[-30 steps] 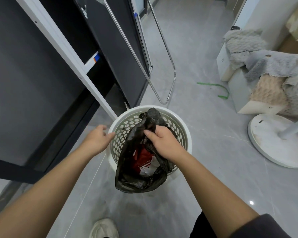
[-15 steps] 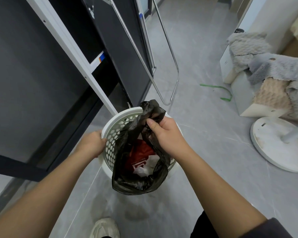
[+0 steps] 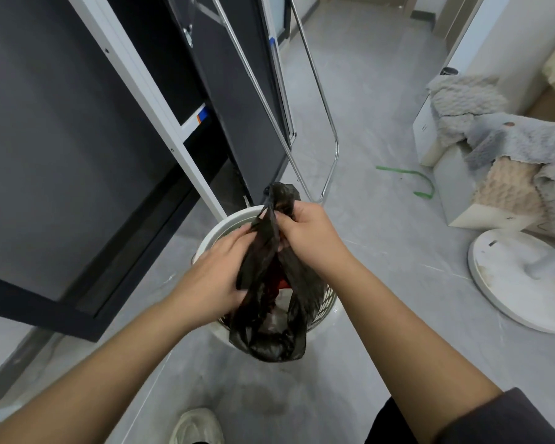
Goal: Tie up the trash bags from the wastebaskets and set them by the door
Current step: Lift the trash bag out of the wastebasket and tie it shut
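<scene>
Both sides of the neck of the bag are gripped, one in our left hand, one in our right hand, apparently ready to knot. We hold it lifted over the basket so it hangs free.

Left hand and right hand meet, fingers curled.
</scene>
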The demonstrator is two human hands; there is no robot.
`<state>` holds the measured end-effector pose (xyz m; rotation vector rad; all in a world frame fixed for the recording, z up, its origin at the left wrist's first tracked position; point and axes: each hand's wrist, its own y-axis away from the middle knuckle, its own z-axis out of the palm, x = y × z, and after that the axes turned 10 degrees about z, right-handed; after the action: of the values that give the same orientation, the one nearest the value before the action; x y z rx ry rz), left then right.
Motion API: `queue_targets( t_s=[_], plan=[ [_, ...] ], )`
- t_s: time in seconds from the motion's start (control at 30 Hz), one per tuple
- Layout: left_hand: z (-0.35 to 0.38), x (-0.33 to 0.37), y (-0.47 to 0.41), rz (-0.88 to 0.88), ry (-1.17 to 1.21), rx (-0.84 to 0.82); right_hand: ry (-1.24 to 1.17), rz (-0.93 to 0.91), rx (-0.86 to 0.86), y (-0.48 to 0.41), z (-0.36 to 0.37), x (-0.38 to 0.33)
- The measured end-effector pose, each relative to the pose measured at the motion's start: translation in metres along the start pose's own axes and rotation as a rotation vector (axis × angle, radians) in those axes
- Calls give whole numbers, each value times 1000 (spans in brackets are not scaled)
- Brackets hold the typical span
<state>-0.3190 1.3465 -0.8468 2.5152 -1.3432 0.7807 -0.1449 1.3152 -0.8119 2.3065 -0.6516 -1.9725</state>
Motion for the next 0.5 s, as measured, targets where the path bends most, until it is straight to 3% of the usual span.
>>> queue_targets(
  t_s=[0.13,0.33,0.43,0.5],
  plan=[
    [-8,7,-14,-50,-65,301,77,-24,23,4,-7,-7],
    [-28,16,-17,-285,346,363,77,-13,-52,9,-20,-20],
    [-32,27,-3,-376,476,218,69,-8,-31,6,-22,-21],
    [-27,33,6,-396,325,35,76,-8,-21,5,-22,-23]
  ],
)
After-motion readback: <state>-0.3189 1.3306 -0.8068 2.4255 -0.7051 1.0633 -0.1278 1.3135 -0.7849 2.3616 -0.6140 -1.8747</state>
